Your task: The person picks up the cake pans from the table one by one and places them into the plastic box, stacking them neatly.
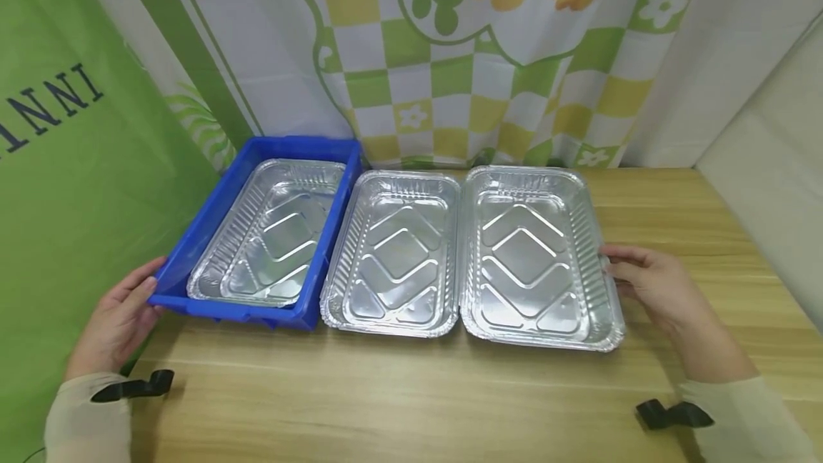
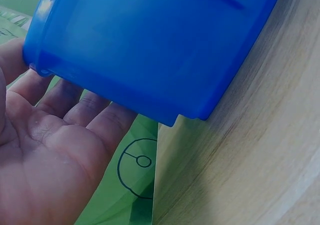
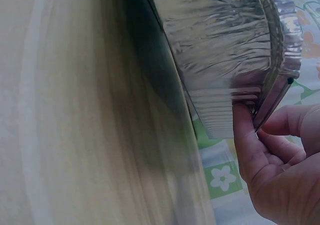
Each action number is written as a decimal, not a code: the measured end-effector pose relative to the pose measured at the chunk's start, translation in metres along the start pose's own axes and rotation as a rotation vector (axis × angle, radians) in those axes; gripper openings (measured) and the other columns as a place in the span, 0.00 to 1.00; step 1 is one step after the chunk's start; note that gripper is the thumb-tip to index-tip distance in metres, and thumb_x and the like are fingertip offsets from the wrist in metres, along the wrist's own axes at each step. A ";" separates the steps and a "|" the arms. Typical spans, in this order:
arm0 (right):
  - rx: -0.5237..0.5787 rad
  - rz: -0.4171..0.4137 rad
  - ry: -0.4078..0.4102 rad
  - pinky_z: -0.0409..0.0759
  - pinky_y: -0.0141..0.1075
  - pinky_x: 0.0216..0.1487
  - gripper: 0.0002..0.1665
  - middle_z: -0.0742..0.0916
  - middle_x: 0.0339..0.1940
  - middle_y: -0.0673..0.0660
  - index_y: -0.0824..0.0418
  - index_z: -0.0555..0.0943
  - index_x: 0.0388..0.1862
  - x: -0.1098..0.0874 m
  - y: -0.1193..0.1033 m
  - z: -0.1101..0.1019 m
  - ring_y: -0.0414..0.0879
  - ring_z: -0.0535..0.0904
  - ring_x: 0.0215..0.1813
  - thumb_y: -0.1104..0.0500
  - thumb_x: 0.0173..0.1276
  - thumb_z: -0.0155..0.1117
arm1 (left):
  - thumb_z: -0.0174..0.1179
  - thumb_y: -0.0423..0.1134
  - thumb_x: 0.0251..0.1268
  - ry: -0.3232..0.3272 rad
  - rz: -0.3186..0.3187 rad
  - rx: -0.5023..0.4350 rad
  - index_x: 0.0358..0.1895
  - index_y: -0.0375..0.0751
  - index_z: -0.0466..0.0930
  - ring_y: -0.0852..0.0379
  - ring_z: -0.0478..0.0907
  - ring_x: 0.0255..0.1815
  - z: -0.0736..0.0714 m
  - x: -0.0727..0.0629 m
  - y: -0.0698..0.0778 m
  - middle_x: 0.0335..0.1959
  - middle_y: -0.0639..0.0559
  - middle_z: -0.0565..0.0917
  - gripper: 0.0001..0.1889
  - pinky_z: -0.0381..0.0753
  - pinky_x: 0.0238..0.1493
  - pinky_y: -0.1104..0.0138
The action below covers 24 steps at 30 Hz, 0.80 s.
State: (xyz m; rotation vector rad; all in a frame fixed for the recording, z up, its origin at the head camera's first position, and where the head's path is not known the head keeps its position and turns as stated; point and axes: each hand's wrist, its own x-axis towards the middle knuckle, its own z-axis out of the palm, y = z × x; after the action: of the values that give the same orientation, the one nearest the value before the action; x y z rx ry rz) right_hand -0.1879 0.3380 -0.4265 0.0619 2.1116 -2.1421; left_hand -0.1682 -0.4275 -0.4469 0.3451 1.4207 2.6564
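My left hand (image 1: 122, 316) grips the near left corner of a blue plastic tray (image 1: 178, 249). In the left wrist view its thumb is at the rim and the fingers (image 2: 92, 107) reach under the tray's side. A foil pan (image 1: 283, 231) lies inside that tray. Right beside it on the table sits a second foil pan (image 1: 398, 252). A third foil pan (image 1: 524, 245) stands at the right, its rim meeting the middle pan's. My right hand (image 1: 662, 291) pinches the right rim of this third pan between thumb and fingers (image 3: 243, 127).
A wooden table (image 1: 411, 399) carries the row of containers, with bare wood in front and at the right. Behind hangs a green-and-yellow checked curtain (image 1: 450, 84). Green cloth (image 1: 83, 184) drapes along the left, and a pale wall (image 1: 771, 163) borders the right.
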 end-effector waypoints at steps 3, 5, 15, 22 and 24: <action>0.034 -0.009 -0.002 0.86 0.33 0.38 0.12 0.86 0.40 0.50 0.59 0.85 0.45 0.000 -0.003 -0.001 0.43 0.84 0.39 0.72 0.68 0.62 | 0.32 0.23 0.78 0.003 0.004 0.003 0.68 0.32 0.68 0.49 0.81 0.53 0.000 0.000 0.000 0.56 0.39 0.80 0.23 0.82 0.54 0.64; 0.056 -0.013 -0.004 0.86 0.33 0.39 0.12 0.87 0.40 0.51 0.59 0.85 0.44 0.000 -0.005 -0.001 0.43 0.84 0.39 0.72 0.68 0.62 | 0.33 0.23 0.78 0.007 0.006 0.007 0.68 0.32 0.68 0.49 0.81 0.53 0.000 0.000 0.000 0.56 0.39 0.80 0.23 0.82 0.54 0.64; 0.116 -0.026 -0.011 0.87 0.36 0.41 0.12 0.87 0.40 0.54 0.61 0.84 0.44 0.002 -0.016 0.006 0.46 0.85 0.39 0.73 0.67 0.62 | 0.31 0.23 0.78 -0.019 0.040 0.004 0.69 0.30 0.67 0.50 0.81 0.53 -0.002 0.002 -0.003 0.57 0.39 0.80 0.23 0.82 0.53 0.65; 0.136 -0.037 -0.009 0.87 0.36 0.40 0.12 0.87 0.41 0.55 0.60 0.84 0.44 0.004 -0.020 0.013 0.46 0.85 0.39 0.73 0.67 0.63 | 0.30 0.23 0.78 -0.017 0.021 -0.037 0.69 0.31 0.68 0.49 0.80 0.54 -0.003 0.001 -0.003 0.57 0.39 0.80 0.23 0.82 0.54 0.65; 0.142 -0.047 -0.012 0.87 0.36 0.39 0.12 0.87 0.41 0.55 0.61 0.84 0.44 0.005 -0.020 0.015 0.46 0.85 0.38 0.73 0.67 0.62 | 0.31 0.23 0.78 -0.013 0.008 -0.053 0.69 0.32 0.68 0.49 0.80 0.54 -0.003 -0.001 -0.002 0.57 0.38 0.80 0.23 0.82 0.54 0.64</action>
State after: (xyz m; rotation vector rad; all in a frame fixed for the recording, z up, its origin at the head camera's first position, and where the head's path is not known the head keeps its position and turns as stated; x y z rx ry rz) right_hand -0.1940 0.3226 -0.4074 0.0137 1.9707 -2.3106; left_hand -0.1685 -0.4290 -0.4509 0.3623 1.3456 2.6872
